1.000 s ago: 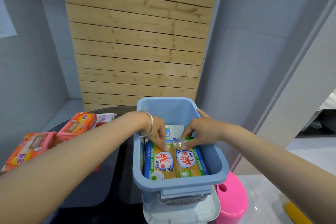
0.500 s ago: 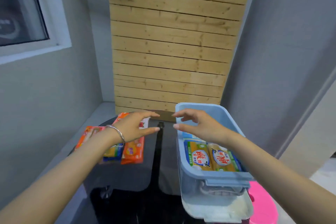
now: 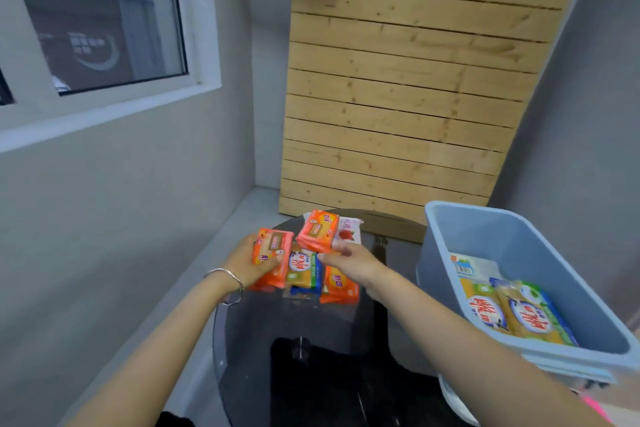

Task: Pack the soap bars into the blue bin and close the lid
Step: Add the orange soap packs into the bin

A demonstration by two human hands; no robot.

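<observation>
**Both hands at the soap pile, bin open to the right**

At the far left a window sits in the grey wall. Below it, on the dark glass bench, the left hand wears a silver bangle at the wrist, and its grip is closed around an orange soap bar, thumb across the wrapper's face and fingers behind it. Just beside that bar, in the middle of the pile, lies a yellow bar with a blue-and-green wrapper, and behind it an orange bar rests tilted on top of the others. A white bar with a red flower print lies at the back, touching that tilted one. The right hand reaches into the pile from the right; its fingertips are drawn together at the near edge of the tilted orange bar, though whether they actually pinch it I cannot tell. Under the right wrist lies another orange bar. Behind the bench stands a panel of wooden slats. At the right the blue bin stands open, well apart from the pile, with two yellow bars side by side on its floor and a white packet behind them.
</observation>
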